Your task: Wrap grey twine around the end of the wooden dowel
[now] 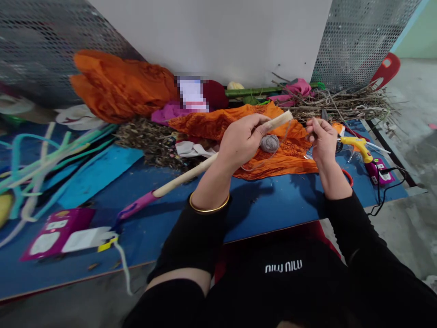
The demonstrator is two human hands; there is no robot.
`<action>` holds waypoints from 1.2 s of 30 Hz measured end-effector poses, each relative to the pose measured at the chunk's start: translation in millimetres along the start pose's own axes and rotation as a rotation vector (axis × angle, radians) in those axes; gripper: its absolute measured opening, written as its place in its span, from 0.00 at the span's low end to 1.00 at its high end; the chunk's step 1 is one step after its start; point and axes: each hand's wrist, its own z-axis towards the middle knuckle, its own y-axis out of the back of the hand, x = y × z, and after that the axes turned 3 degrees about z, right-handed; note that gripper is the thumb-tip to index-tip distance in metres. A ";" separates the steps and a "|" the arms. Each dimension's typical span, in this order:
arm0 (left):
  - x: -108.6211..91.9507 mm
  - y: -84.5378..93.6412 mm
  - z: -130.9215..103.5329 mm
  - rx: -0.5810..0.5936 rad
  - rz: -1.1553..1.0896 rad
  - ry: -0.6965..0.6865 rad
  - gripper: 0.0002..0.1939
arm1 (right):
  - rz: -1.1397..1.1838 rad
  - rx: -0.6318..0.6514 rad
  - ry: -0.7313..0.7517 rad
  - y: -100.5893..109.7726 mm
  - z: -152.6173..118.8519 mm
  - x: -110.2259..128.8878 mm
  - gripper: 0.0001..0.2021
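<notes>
My left hand (241, 139) is closed around a long pale stick (186, 179), near its upper end. The stick slants down to the left, and its lower end is wrapped in purple. A thin grey strand hangs by the stick's tip and loops down past a ball of grey yarn (269, 143), which rests on orange cloth (290, 157). To the right of the tip, my right hand (322, 136) is raised with thumb and fingers pinched together. Whatever lies in that pinch is too small to make out.
A yellow glue gun (358, 146) and a purple box with a black cord (379, 172) lie at the right. Dry twigs (348, 107) are heaped behind. On the left of the blue table (143, 246) are blue-green tubes (51, 168), blue sheet (102, 171) and a purple packet (58, 232).
</notes>
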 end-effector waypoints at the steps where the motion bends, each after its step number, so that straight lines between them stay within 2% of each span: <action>1: 0.4 1.1 0.7 -0.002 -0.018 0.000 0.13 | 0.001 -0.009 0.016 -0.1 0.1 0.3 0.20; 6: 5.1 16.1 1.0 -0.104 -0.026 -0.003 0.12 | -0.059 -0.075 0.065 4.5 4.6 -2.1 0.22; 9: 5.9 16.8 -1.4 -0.068 0.033 0.009 0.12 | -0.079 -0.099 0.057 8.6 8.4 -5.6 0.26; 11: 4.6 7.9 -3.1 0.019 0.100 0.028 0.11 | -0.090 -0.116 0.046 10.4 10.5 -6.6 0.28; 14: 2.9 -15.2 -3.9 0.227 0.219 0.044 0.10 | -0.090 -0.138 0.015 10.9 11.8 -2.6 0.33; 17: 4.3 -36.6 -2.7 0.418 0.368 0.056 0.07 | -0.088 -0.035 -0.030 8.9 9.0 7.8 0.40; 19: 5.7 -43.8 -1.8 0.449 0.388 0.052 0.07 | -0.115 0.083 -0.052 6.1 4.4 15.8 0.43; 21: 4.9 -44.7 -1.4 0.360 0.304 0.035 0.08 | -0.141 0.194 -0.068 2.3 -1.9 23.1 0.46; 26: -9.2 -35.9 -2.7 -0.168 0.042 -0.021 0.10 | -0.083 0.427 -0.156 -9.5 -20.0 32.6 0.52; 28: -12.6 -34.4 -1.9 -0.285 0.064 -0.036 0.09 | -0.061 0.483 -0.207 -14.0 -26.5 32.6 0.53; 31: -9.1 -35.2 1.4 -0.289 0.104 -0.070 0.13 | -0.016 0.556 -0.300 -19.4 -33.8 30.1 0.52; 35: -0.7 -37.7 4.1 -0.220 0.017 -0.069 0.03 | 0.034 0.599 -0.365 -22.5 -36.9 26.6 0.48; 36: -0.3 -38.6 3.8 -0.221 -0.028 -0.059 0.04 | 0.050 0.603 -0.376 -22.5 -36.8 26.0 0.48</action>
